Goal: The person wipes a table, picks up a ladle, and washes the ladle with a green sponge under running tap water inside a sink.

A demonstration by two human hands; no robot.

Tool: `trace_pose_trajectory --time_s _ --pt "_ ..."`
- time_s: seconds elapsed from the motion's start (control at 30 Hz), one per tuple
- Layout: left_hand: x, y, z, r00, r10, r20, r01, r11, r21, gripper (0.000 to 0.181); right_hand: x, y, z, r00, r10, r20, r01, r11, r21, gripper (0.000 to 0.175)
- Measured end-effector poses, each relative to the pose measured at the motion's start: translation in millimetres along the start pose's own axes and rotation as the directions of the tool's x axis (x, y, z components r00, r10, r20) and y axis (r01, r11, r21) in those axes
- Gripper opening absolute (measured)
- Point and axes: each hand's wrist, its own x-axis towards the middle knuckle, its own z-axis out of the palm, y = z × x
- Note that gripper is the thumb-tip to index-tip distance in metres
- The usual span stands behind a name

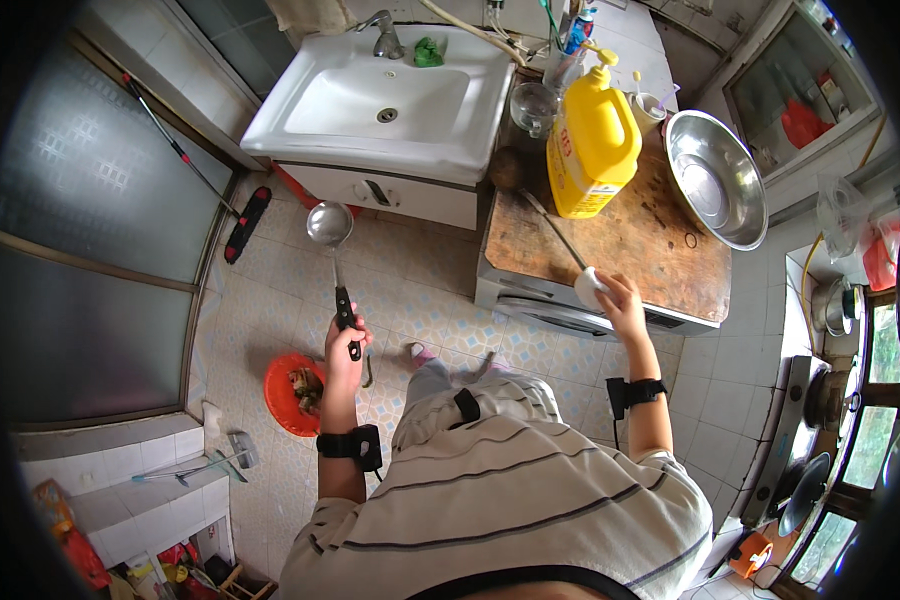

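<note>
My left hand (347, 346) grips the black riveted handle of a metal ladle (331, 223). The ladle's round bowl points away from me, over the tiled floor in front of the sink cabinet. On the other side, my right hand (621, 306) closes around a white rounded thing (589, 288) at the front edge of a worn wooden board (645, 247). A thin metal rod (562, 234) runs from that white thing towards a dark round object (507, 168) at the board's left edge. Whether rod and dark object are joined, I cannot tell.
A yellow pump jug (589, 142) and a steel basin (716, 180) stand on the board, atop a front-loading machine (555, 313). A white sink (375, 97) is left of them. An orange-red bin (281, 394) with scraps and a broom (247, 225) are on the left.
</note>
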Motion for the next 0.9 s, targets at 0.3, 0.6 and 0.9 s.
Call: trace_pose_trajectory --time_s 0.3,0.6,0.9 --pt "63.6 43.5 -46.4 0.997 -0.036 0.071 0.036 0.999 -0.005 0.047 9.8 23.0 22.5 0.847 0.097 -0.522 -0.218 0.960 -0.175 0.018" --pt "100.8 81.0 -85.8 0.993 -0.041 0.109 0.038 0.999 0.029 0.050 51.6 67.4 25.3 0.247 0.557 -0.793 -0.340 0.816 0.468 0.022" --pt "115.0 98.0 -117.7 0.988 -0.051 0.146 0.042 0.997 0.067 0.055 59.7 75.0 -14.2 0.354 0.173 -0.919 -0.332 0.942 0.049 0.026"
